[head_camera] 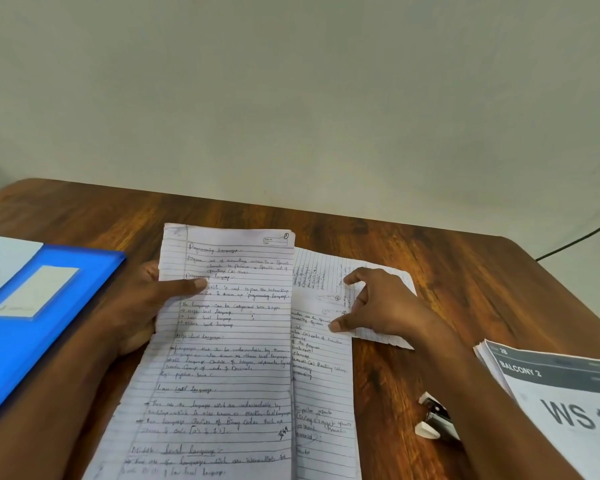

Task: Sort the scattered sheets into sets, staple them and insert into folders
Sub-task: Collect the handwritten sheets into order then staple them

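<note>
Sorting step — left hand (142,306) pinches page (229,341); right hand (371,306), fingers spread, touches sheets (323,358) under it. Next, probably: gather them — stapler (437,419) just behind right wrist.

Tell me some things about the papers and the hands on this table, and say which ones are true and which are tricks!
1. The left hand holds a handwritten lined sheet. True.
2. The folder on the left is red. False: it is blue.
3. The right hand is gripping the stapler. False: it reaches over the loose sheets on the table, and the stapler lies on the table near its forearm.
4. A printed stack reading "BALCONY 2" lies at the right. True.
5. The table is made of glass. False: it is brown wood.
</note>
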The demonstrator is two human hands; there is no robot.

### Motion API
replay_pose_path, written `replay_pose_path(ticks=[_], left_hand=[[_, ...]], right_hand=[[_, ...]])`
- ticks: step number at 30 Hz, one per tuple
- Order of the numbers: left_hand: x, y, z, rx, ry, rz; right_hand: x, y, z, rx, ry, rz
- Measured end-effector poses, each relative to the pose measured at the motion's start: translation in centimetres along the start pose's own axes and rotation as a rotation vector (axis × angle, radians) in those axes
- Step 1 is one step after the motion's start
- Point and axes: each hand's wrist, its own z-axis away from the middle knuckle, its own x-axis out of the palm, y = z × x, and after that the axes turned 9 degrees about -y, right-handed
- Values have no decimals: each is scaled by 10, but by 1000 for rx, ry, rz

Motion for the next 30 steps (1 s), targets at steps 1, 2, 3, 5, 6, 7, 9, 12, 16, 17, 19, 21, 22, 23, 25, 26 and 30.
replay_pose_path(ticks=[1, 2, 3, 5, 6, 7, 9, 12, 16, 17, 19, 21, 22, 23, 25, 26, 30], left_hand=[[0, 0, 0, 3, 1, -3], [0, -1, 0, 3, 5, -5], [0, -1, 0, 3, 6, -5], [1, -1, 0, -4, 17, 8], [0, -1, -1, -10, 17, 15], [0, -1, -1, -9, 12, 14], [-1, -2, 0, -2, 12, 1], [-3, -2, -1, -9, 9, 4], [-4, -3, -1, -11, 23, 5], [-3, -3, 0, -10, 29, 1], [-1, -2, 0, -10, 35, 1], [1, -1, -1, -16, 53, 5], [1, -1, 0, -19, 51, 6], [0, -2, 0, -17, 45, 8], [-1, -2, 0, -9, 49, 2], [-1, -2, 0, -9, 52, -2], [-2, -3, 0, -13, 40, 7]], right_hand=[[-1, 0, 0, -4, -9, -13], [-2, 1, 0, -6, -24, -28], [-5, 1, 1, -7, -45, -46], [-10, 3, 5, -12, -110, -94], [-13, 3, 7, -14, -140, -123], [-14, 3, 9, -17, -158, -139], [-14, 1, 10, -23, -160, -132], [-10, -2, 8, -37, -163, -138], [-9, 0, 6, -31, -172, -170], [-9, 0, 6, -28, -178, -162], [-9, 1, 6, -23, -187, -187], [-8, 1, 6, -18, -176, -218], [-8, 2, 5, -18, -161, -223], [-8, 2, 5, -15, -143, -228], [-8, 2, 4, -1, -122, -245], [-9, 2, 4, 10, -116, -256], [-11, 1, 6, 4, -131, -310]])
